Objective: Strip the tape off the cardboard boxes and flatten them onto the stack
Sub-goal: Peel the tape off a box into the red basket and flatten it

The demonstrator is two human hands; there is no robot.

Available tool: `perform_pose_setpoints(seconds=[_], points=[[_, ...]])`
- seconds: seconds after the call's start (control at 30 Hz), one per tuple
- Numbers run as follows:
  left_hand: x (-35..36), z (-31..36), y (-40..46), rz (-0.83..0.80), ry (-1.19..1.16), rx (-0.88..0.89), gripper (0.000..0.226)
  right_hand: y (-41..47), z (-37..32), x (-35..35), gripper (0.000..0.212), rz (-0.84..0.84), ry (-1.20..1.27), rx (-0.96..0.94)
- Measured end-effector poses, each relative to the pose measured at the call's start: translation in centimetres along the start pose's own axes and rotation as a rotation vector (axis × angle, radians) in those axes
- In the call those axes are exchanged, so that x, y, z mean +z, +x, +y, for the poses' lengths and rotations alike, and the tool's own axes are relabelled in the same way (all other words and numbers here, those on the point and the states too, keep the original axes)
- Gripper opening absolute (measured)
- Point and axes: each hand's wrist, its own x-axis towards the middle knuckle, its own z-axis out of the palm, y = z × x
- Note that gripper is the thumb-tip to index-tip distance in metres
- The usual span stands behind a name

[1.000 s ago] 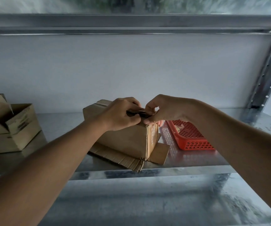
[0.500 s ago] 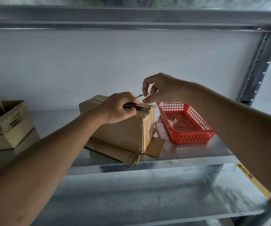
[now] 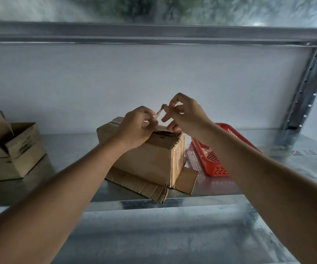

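Note:
A brown cardboard box (image 3: 153, 159) stands on a flattened piece of cardboard (image 3: 144, 185) at the middle of the metal shelf (image 3: 268, 155). Above its top edge a thin twisted strip of tape (image 3: 159, 112) stretches between both hands. My left hand (image 3: 136, 128) pinches the lower end of the strip just over the box top. My right hand (image 3: 184, 113) pinches the upper end between thumb and forefinger, its other fingers spread loosely.
A red plastic basket (image 3: 216, 164) holding scraps sits right of the box. Open cardboard boxes (image 3: 14, 149) are stacked at the far left. A perforated steel upright (image 3: 306, 88) stands at the right, and a lower shelf (image 3: 172, 235) lies below.
My right hand pulled the tape strip up off the box top. My left hand left the box edge and took hold of the strip's lower end. The camera view tilted slightly.

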Motion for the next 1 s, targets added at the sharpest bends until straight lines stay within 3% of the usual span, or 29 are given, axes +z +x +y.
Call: perform_pose_setpoints(seconds=[0.2, 0.6, 0.73, 0.87, 1.0], points=[[-0.2, 0.1, 0.0, -0.151, 0.114, -0.093, 0.038, 0.4, 1.2, -0.1, 0.036, -0.087, -0.372, -0.061], [-1.8, -2.0, 0.7, -0.178, 0.235, -0.332, 0.041, 0.2, 2.9, 0.3, 0.049, -0.263, -0.397, 0.006], [-2.6, -3.4, 0.3, -0.172, 0.186, -0.364, 0.035, 1.2, 2.7, -0.1, 0.043, -0.361, -0.392, 0.035], [-2.5, -3.1, 0.2, -0.148, 0.247, -0.321, 0.041, 1.5, 0.5, 0.5, 0.034, -0.438, -0.587, 0.046], [-2.6, -2.9, 0.4, -0.146, 0.303, -0.287, 0.048, 0.2, -1.8, 3.5, 0.061, -0.548, -0.609, 0.028]])
